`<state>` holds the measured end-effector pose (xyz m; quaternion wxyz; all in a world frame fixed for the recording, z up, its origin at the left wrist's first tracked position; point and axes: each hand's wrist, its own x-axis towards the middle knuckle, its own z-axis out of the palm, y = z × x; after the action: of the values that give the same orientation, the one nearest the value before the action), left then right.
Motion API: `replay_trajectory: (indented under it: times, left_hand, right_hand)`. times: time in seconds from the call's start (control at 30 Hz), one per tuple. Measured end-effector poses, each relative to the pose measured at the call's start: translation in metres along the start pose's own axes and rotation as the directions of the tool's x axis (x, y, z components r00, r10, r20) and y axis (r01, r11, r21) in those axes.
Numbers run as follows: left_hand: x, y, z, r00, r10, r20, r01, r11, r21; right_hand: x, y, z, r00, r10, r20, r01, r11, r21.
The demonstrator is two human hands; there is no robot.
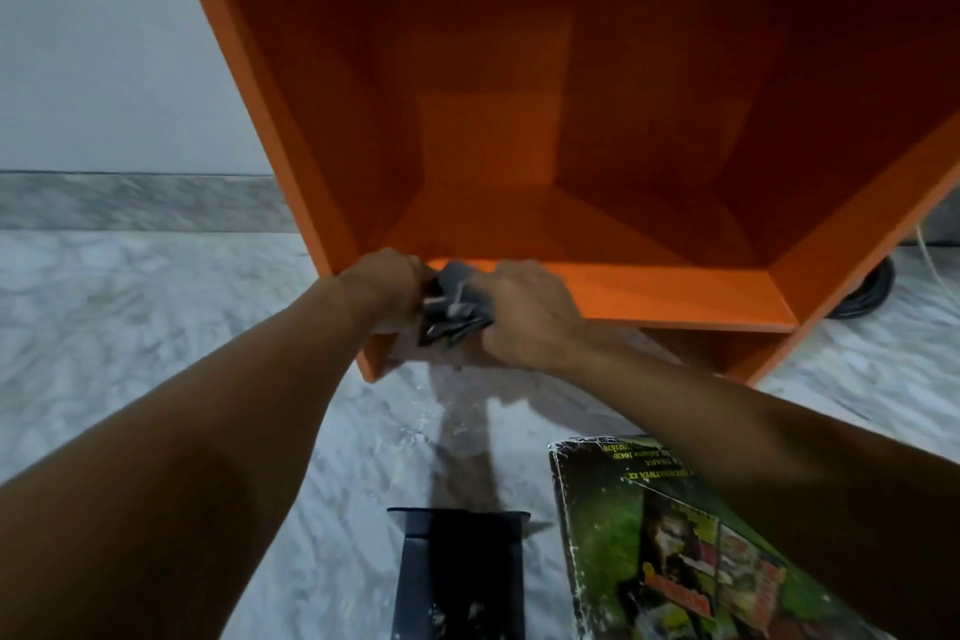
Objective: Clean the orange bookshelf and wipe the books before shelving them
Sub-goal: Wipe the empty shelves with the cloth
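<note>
From my end, the grey cloth (454,304) sits at centre frame, bunched up between both hands. My left hand (387,288) has its fingers curled round the cloth's left side, and my right hand (530,314) grips its right side, knuckles up. The cloth is held at the front lip of the orange bookshelf (270,120), near the lower left corner of the open compartment. The bookshelf fills the upper centre and right of the frame. I can see its bottom board, side walls and back panel, all plain orange, with no label or brand that I can make out.

At lower right, a green-covered book (675,551) lies flat on the marble floor (156,327), partly under my right forearm. It has worn white edges, small upside-down print along its top edge that is too blurred for me to read, and red lettering lower down that I cannot read either. Just left of it, at bottom centre, lies a black book (457,577) with no legible writing.

A black cable (862,296) curls on the floor at the bookshelf's right side. A white wall (104,42) fills the upper left.
</note>
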<state>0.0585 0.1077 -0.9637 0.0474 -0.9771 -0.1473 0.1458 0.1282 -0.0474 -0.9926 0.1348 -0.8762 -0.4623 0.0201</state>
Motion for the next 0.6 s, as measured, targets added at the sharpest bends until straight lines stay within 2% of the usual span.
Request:
replay_trajectory:
  times: [0.03, 0.07, 0.1, 0.13, 0.2, 0.23, 0.3, 0.37, 0.43, 0.5, 0.57, 0.6]
  left_hand:
    - [-0.002, -0.003, -0.002, 0.999, -0.014, 0.036, 0.01, 0.996, 0.086]
    - [-0.005, -0.005, -0.004, 0.997, -0.044, 0.06, 0.031, 0.979, 0.203]
    - [-0.007, -0.007, -0.005, 0.995, -0.075, 0.059, 0.051, 0.939, 0.341]
    - [-0.01, -0.007, -0.007, 0.995, -0.093, 0.036, 0.067, 0.886, 0.459]
    - [-0.018, -0.008, -0.01, 0.991, -0.129, -0.025, 0.118, 0.797, 0.593]
    - [-0.021, -0.01, -0.011, 0.989, -0.132, -0.068, 0.144, 0.749, 0.646]
    - [-0.025, -0.021, -0.01, 0.983, -0.123, -0.137, 0.184, 0.663, 0.726]
    - [-0.029, -0.034, -0.007, 0.979, -0.092, -0.182, 0.199, 0.626, 0.754]
    - [-0.032, -0.046, -0.006, 0.978, -0.027, -0.208, 0.177, 0.635, 0.752]
    - [-0.033, -0.055, -0.003, 0.975, 0.039, -0.22, 0.144, 0.642, 0.753]
    - [-0.033, -0.061, -0.001, 0.968, 0.07, -0.24, 0.143, 0.633, 0.761]
    - [-0.033, -0.062, 0.0, 0.965, 0.074, -0.252, 0.151, 0.63, 0.762]
  right_hand:
    - [-0.003, -0.011, -0.002, 0.998, -0.018, 0.057, 0.01, 0.991, 0.137]
    - [-0.002, -0.016, -0.006, 0.999, 0.014, 0.049, -0.026, 0.966, 0.256]
    - [0.005, -0.015, -0.011, 0.996, 0.091, -0.025, -0.077, 0.941, 0.33]
    - [0.015, -0.011, -0.015, 0.978, 0.175, -0.118, -0.126, 0.933, 0.338]
    - [0.036, 0.001, -0.022, 0.938, 0.27, -0.217, -0.227, 0.952, 0.204]
    - [0.046, 0.006, -0.021, 0.93, 0.317, -0.184, -0.296, 0.946, 0.129]
    - [0.059, 0.014, -0.011, 0.906, 0.423, 0.021, -0.424, 0.905, 0.043]
    - [0.063, 0.017, 0.004, 0.895, 0.428, 0.129, -0.435, 0.9, 0.036]
    - [0.059, 0.009, 0.01, 0.954, 0.274, 0.118, -0.277, 0.961, 0.011]
    - [0.044, -0.011, 0.011, 0.995, -0.013, 0.099, 0.014, 1.0, -0.014]
    - [0.023, -0.029, 0.011, 0.961, -0.251, 0.116, 0.253, 0.967, -0.002]
    - [0.015, -0.037, 0.008, 0.944, -0.303, 0.127, 0.303, 0.953, 0.022]
